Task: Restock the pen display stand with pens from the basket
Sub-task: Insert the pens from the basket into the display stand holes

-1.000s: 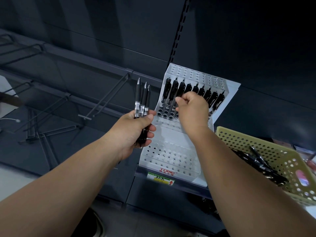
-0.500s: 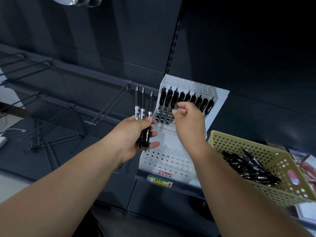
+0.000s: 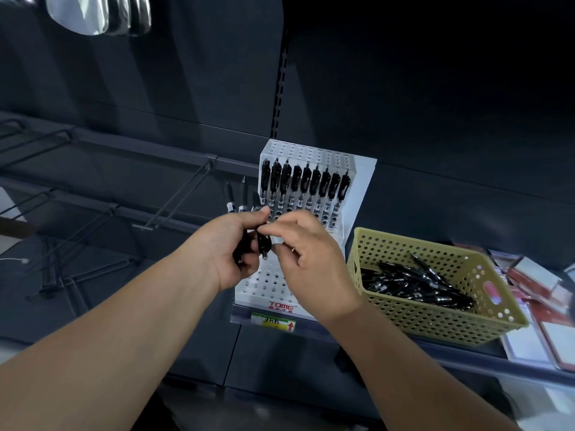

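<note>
Head view: your left hand (image 3: 231,244) grips a bundle of pens (image 3: 242,206) upright, and your right hand (image 3: 306,259) pinches a single pen (image 3: 264,244) beside that bundle. Both hands hang in front of the pen display stand (image 3: 361,181) and hide its middle tiers. The stand sits at the shelf's front edge, above a price label (image 3: 273,321), with a row of pens (image 3: 306,181) in its upper tier. Just to its right stands the basket (image 3: 435,318), holding loose pens (image 3: 413,284). Wire hooks (image 3: 174,200) jut out on the left, and red-and-white packets (image 3: 535,284) lie at the shelf's right end.

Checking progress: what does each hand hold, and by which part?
Left hand grips a bundle of black pens around their barrels; right hand pinches one black pen near its lower end.
</note>
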Action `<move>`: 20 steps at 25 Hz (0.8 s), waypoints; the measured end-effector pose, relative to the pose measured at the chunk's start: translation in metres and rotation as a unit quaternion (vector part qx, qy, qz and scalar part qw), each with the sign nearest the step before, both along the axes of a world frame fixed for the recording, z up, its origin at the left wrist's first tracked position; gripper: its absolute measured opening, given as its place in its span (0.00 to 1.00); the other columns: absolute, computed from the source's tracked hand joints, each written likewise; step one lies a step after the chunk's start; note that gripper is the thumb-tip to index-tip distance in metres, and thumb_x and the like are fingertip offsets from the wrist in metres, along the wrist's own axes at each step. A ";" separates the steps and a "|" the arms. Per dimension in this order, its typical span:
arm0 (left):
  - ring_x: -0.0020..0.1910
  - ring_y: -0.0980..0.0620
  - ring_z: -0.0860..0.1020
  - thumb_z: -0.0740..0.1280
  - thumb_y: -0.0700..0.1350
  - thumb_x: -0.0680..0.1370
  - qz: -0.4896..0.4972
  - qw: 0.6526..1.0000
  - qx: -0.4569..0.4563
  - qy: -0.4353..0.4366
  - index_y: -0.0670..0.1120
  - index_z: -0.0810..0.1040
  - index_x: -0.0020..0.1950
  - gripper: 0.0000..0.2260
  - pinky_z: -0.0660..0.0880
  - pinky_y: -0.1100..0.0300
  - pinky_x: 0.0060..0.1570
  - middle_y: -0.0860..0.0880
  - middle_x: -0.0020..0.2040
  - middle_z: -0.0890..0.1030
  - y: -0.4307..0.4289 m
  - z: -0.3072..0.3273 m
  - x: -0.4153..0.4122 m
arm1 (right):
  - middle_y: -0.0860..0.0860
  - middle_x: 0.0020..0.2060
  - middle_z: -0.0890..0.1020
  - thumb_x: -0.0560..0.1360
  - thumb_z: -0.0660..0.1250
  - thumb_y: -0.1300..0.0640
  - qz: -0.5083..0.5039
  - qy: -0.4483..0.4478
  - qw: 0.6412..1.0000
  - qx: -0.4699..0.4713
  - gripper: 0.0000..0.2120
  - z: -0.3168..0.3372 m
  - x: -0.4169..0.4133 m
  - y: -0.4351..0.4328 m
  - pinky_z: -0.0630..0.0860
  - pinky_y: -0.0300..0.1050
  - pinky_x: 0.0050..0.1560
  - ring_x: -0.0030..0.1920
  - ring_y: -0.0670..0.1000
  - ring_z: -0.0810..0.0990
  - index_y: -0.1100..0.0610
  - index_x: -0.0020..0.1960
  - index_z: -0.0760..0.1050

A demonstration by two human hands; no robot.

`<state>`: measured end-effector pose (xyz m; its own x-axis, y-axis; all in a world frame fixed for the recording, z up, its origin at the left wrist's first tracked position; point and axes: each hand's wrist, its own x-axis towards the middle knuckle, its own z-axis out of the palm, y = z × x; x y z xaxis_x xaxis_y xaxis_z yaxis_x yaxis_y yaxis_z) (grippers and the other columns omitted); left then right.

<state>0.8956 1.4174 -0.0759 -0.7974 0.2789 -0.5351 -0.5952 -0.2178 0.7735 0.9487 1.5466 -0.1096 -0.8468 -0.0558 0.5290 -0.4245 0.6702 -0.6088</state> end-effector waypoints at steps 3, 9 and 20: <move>0.23 0.58 0.65 0.73 0.47 0.73 -0.007 1.000 0.001 -0.007 0.47 0.75 0.37 0.09 0.59 0.68 0.19 0.52 0.26 0.71 0.003 -0.001 0.003 | 0.44 0.52 0.76 0.74 0.65 0.68 0.000 0.013 1.000 0.005 0.17 0.000 0.003 0.003 0.73 0.32 0.46 0.47 0.42 0.75 0.53 0.57 0.81; 0.24 0.56 0.66 0.67 0.58 0.76 -0.017 1.000 -0.013 -0.012 0.46 0.75 0.39 0.16 0.60 0.68 0.18 0.51 0.26 0.74 0.007 -0.004 0.008 | 0.46 0.49 0.78 0.75 0.67 0.65 -0.015 0.048 0.999 -0.005 0.09 0.004 0.000 0.006 0.75 0.39 0.49 0.48 0.44 0.76 0.56 0.52 0.80; 0.30 0.54 0.73 0.61 0.50 0.81 -0.013 0.996 -0.055 0.066 0.47 0.79 0.48 0.10 0.70 0.62 0.31 0.50 0.32 0.76 -0.001 -0.020 -0.016 | 0.49 0.44 0.79 0.82 0.60 0.57 -0.177 -0.048 0.975 -0.127 0.07 0.048 -0.065 0.044 0.80 0.49 0.44 0.43 0.46 0.80 0.57 0.58 0.73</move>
<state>0.8792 1.4165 -0.0963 -0.8562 0.2468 -0.4538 -0.4907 -0.1135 0.8639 0.8833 1.5904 -0.0619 -0.8355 0.3705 0.4057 -0.1277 0.5872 -0.7993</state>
